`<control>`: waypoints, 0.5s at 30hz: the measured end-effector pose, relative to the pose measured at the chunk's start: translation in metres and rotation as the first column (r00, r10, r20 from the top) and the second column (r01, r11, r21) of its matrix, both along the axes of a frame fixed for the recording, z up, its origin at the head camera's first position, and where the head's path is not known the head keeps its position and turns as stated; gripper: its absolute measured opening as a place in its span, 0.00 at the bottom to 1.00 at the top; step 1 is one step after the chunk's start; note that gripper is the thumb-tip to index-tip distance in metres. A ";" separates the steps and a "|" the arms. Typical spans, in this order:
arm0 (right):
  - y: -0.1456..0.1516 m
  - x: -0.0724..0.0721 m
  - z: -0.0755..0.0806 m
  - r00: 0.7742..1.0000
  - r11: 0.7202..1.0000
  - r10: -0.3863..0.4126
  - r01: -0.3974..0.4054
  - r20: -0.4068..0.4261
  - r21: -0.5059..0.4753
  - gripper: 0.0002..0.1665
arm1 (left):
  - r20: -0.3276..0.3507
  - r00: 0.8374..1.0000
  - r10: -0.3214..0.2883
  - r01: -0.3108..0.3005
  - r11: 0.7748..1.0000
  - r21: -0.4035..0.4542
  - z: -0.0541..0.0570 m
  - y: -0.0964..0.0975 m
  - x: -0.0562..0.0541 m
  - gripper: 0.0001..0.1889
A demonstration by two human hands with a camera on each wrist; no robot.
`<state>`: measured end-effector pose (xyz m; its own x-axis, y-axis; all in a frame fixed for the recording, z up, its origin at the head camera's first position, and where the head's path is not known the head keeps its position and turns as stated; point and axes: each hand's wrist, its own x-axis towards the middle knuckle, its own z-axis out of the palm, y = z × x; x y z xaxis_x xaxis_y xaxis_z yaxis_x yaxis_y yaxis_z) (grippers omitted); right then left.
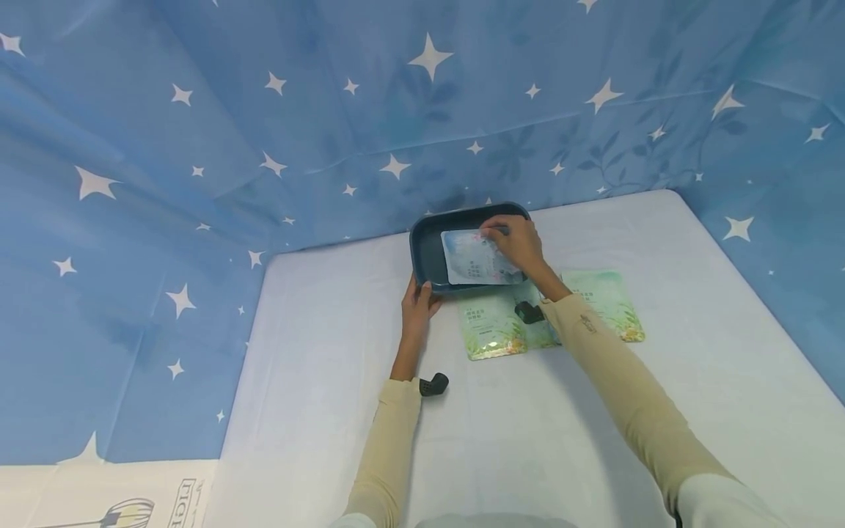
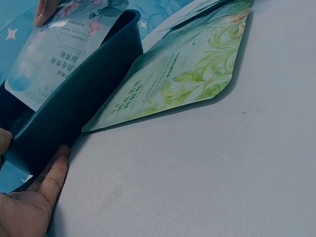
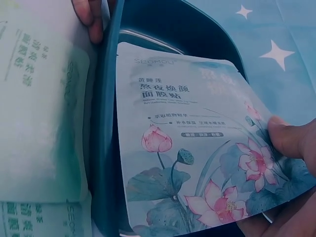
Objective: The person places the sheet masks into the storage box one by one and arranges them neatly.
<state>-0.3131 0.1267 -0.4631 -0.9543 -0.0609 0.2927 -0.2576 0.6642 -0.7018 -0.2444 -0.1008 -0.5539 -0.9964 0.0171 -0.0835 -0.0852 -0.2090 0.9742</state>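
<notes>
Pale lotus-print flat packet (image 1: 467, 260): tilted over dark-blue rounded plastic tray (image 1: 428, 257).
Right hand (image 1: 518, 240) (nearer): pinches packet's edge.
Left hand (image 1: 416, 308): grips tray's near-left corner.

Both arms (image 1: 389, 440) reach forward. The right hand (image 1: 518, 240), its thumb and fingers pinching, is farther out than the left hand (image 1: 417, 308), whose thumb stands apart from its fingers.

Star-printed blue cloth (image 1: 370, 110) borders the white tabletop (image 1: 317, 367) at far, left and right; pale fabric (image 1: 66, 488) near left bears a printed whisk (image 1: 132, 512).
</notes>
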 end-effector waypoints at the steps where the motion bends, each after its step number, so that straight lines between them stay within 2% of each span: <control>1: -0.002 -0.001 0.000 1.000 1.000 0.001 -0.001 0.001 0.004 0.13 | 0.001 1.000 -0.003 0.003 1.000 0.007 0.003 0.000 0.002 0.30; 7: -0.012 -0.007 -0.001 0.999 1.000 -0.010 0.010 0.043 0.015 0.13 | -0.002 1.000 -0.002 0.002 1.000 -0.005 0.010 -0.001 0.006 0.30; 15: -0.021 -0.012 -0.010 0.995 0.999 -0.022 0.024 0.095 -0.022 0.13 | -0.001 1.000 -0.024 0.024 1.000 0.007 0.006 -0.002 0.004 0.30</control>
<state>-0.3250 0.1058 -0.4735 -0.9789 -0.0330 0.2016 -0.1739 0.6525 -0.7376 -0.2404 -0.1029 -0.5479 -0.9958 0.0415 -0.0822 -0.0892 -0.2142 0.9727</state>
